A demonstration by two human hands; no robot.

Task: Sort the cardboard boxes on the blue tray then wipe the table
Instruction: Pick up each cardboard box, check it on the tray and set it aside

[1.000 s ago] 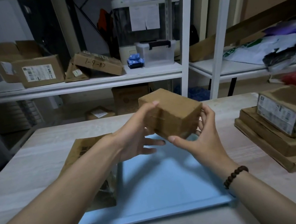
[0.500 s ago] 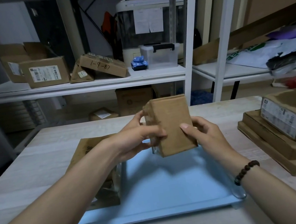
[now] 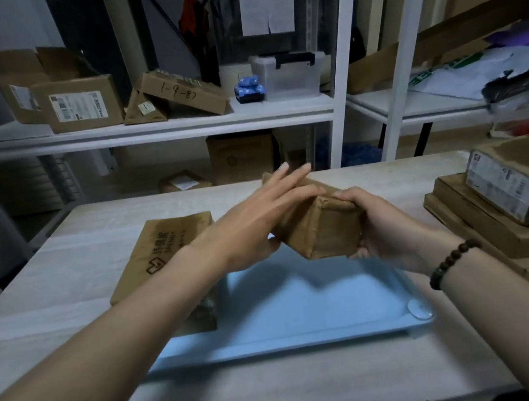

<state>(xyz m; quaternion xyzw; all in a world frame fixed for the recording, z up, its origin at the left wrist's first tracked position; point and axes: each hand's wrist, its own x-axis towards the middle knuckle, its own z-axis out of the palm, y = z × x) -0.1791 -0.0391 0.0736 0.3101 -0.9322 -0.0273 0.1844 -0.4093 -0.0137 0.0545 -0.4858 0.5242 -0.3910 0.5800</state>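
Left of the blue tray (image 3: 308, 311) I see a flat printed box (image 3: 163, 251) overlapping its left edge. Above the tray my left hand (image 3: 259, 222) lies flat-fingered on the small cardboard box (image 3: 321, 229), my right hand (image 3: 378, 227) clamped around its right end. Right of the tray sits a stack of boxes (image 3: 517, 205).

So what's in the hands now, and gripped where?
A small brown cardboard box, above the blue tray: right hand grips its near right end, left hand lies open across its top.

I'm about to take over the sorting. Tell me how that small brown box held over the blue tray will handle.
The small brown box probably keeps its shape: its edges look square under the right hand. Likely light, since the left hand lies open against it. Flat faces suggest it won't roll on the blue tray.
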